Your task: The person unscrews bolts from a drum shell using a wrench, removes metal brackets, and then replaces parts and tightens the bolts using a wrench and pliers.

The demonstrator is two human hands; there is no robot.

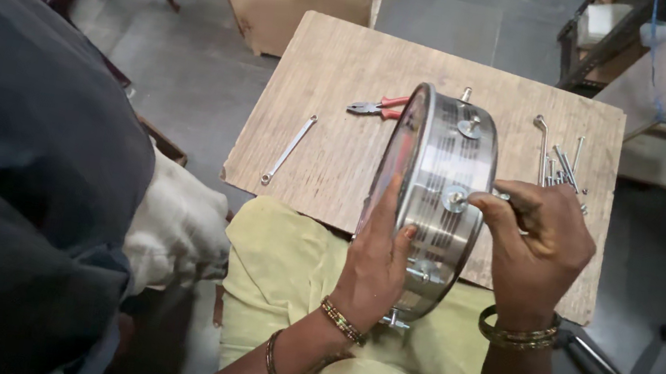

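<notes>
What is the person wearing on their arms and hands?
Both forearms are bare, with no sleeves showing and no gloves. The left hand has two thin gold-coloured bangles on its arm, one at the wrist and one further up. The right hand has a stack of thin gold and greenish bangles at the wrist.

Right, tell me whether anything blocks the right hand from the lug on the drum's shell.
Nothing visible does. The right hand has its fingertips at the lug on the metal drum, which the left hand steadies on edge.

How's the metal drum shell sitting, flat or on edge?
On edge: drum shell stands upright on the board, left hand steadying its face.
</notes>
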